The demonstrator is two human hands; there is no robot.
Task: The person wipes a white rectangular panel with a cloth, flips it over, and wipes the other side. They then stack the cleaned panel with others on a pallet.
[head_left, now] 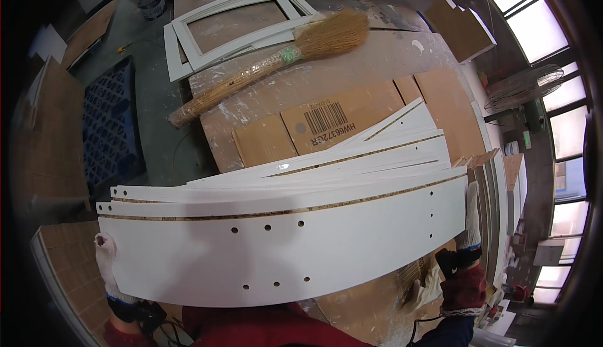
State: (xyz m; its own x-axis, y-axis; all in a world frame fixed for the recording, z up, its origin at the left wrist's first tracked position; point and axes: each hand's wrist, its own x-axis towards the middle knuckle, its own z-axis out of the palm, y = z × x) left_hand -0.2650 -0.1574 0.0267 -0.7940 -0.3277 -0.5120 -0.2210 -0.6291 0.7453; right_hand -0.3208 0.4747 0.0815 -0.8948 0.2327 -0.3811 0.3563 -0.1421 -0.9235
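Observation:
A long white panel (352,240) with several drilled holes and a groove near its far edge spans the front, close to my body. My left hand (108,265), in a white knit glove, is closed on its left end. At the other end my right hand (471,218), gloved too, grips the right edge; part of its fingers is hidden. Just beyond lie more white grooved panels (402,149), fanned out and overlapping on a flat piece of cardboard (257,143).
A straw broom (264,70) lies across the table, beside white frames (232,36) at the far left. A blue plastic pallet (113,127) is on the floor to the left, with a bucket (151,1) farther off. A fan (524,88) stands by the windows at right.

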